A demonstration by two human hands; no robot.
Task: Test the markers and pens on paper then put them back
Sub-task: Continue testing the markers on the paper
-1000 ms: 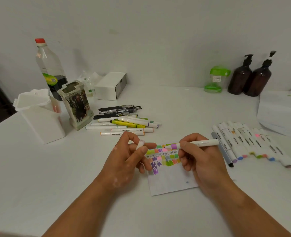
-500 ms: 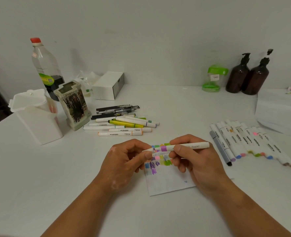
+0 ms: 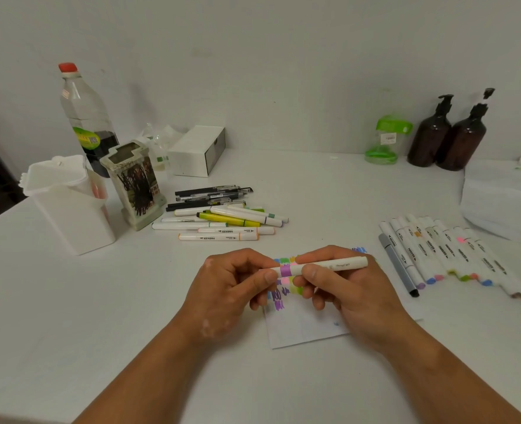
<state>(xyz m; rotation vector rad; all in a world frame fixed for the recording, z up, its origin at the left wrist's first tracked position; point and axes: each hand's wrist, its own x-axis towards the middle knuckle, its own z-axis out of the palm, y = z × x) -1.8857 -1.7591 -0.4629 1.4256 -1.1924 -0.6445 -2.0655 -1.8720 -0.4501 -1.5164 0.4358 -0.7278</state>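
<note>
A white marker with a purple band (image 3: pixel 329 266) lies level between both hands, above a small paper (image 3: pixel 302 325) covered in colour swatches. My right hand (image 3: pixel 347 289) grips the barrel with thumb and fingers. My left hand (image 3: pixel 231 286) pinches the marker's left end, where the cap sits against the purple band. A row of white markers and one grey pen (image 3: pixel 445 252) lies to the right of the paper. A loose pile of markers and black pens (image 3: pixel 222 215) lies behind my left hand.
A white holder (image 3: pixel 69 209) and a patterned holder (image 3: pixel 137 182) stand at the left, with a plastic bottle (image 3: pixel 85 117) and a white box (image 3: pixel 198 151) behind. Two brown pump bottles (image 3: pixel 448 133), a green jar (image 3: pixel 387 139) and a white stack (image 3: pixel 503 200) stand at the right.
My left hand brought the cap from apart to the marker's tip and pushed it on. The marker turned level and both hands came together over the paper.
</note>
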